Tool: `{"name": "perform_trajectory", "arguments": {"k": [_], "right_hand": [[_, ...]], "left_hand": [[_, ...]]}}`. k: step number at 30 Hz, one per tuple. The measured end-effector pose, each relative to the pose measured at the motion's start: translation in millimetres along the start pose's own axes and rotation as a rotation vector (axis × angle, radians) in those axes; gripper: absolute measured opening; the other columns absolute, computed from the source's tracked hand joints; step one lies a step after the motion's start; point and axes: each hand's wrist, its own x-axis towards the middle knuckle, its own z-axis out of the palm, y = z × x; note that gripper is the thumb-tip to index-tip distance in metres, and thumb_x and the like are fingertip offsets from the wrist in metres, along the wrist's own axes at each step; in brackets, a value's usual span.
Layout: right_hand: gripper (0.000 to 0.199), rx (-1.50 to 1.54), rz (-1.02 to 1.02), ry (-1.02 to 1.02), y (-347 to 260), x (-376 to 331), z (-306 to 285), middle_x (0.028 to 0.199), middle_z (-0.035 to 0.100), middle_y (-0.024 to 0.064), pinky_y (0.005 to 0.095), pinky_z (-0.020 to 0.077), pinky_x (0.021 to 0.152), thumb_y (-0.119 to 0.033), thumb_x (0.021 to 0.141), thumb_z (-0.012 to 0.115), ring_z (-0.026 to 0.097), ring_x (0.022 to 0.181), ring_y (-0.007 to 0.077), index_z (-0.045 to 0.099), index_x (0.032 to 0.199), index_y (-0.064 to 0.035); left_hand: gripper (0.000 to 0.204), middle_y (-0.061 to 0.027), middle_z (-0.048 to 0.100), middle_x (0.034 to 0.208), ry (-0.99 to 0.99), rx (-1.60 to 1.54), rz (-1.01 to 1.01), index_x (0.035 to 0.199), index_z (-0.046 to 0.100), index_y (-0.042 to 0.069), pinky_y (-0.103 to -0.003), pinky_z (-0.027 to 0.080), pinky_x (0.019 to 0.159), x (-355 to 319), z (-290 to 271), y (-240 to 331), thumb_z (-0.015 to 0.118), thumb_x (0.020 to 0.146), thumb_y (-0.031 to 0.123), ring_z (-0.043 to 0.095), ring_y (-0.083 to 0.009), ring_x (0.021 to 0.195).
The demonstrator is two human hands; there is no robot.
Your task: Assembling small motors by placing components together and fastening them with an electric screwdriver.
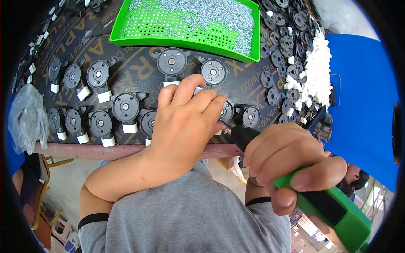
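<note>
Head view, green tool (327,206) in right hand (291,156), near left hand (187,114)

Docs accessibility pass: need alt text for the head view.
A right hand grips a green-and-black handheld tool, its black nose pointing toward round black plastic assemblies with white ends, some covered by the left hand. Beyond sits a green perforated tray of small silvery fasteners; at right, piled black discs and white pieces.

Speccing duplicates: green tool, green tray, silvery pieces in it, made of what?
Tool: body likely hard plastic, satin; smooth, even green.
Tray: probably moulded plastic, slightly glossy, with a perforated base.
Silvery pieces: metal by their bright glints, possibly plated.
</note>
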Motion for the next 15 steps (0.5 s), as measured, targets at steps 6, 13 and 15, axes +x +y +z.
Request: {"name": "perform_trajectory", "arguments": {"k": [6,13,15], "right_hand": [[0.028,-0.055,0.039,0.231,1.1,-8.7,26.2,0.070,0.057,0.0082,0.0356,0.0538,0.051,-0.013,0.098,0.062,0.054,0.050,0.0189,0.038,0.112,-0.0090],[0.021,0.227,-0.118,-0.140,3.6,33.8,-26.3,0.070,0.063,0.0071,0.0296,0.0554,0.044,-0.017,0.097,0.063,0.063,0.052,0.0221,0.049,0.111,-0.0085],[0.036,0.274,-0.060,0.185,-0.2,35.0,-25.5,0.068,0.051,0.0050,0.0337,0.0463,0.047,-0.027,0.105,0.035,0.049,0.053,0.0183,0.048,0.131,-0.0068]], "left_hand": [[0.050,-0.0017,0.065,0.104,0.034,0.039,0.027,0.109,0.069,0.006,-0.039,0.037,0.092,-0.6,1.9,0.9,0.082,0.063,0.020,0.052,-0.0230,0.117],[0.054,-0.0004,0.065,0.115,-0.012,0.025,-0.003,0.117,0.068,0.010,-0.042,0.036,0.093,-2.2,0.6,-0.3,0.081,0.067,0.025,0.052,-0.0249,0.116],[0.053,-0.0005,0.065,0.117,-0.023,0.008,-0.012,0.118,0.068,0.010,-0.042,0.036,0.093,-3.3,-4.1,1.9,0.081,0.069,0.027,0.053,-0.0250,0.115]]}}
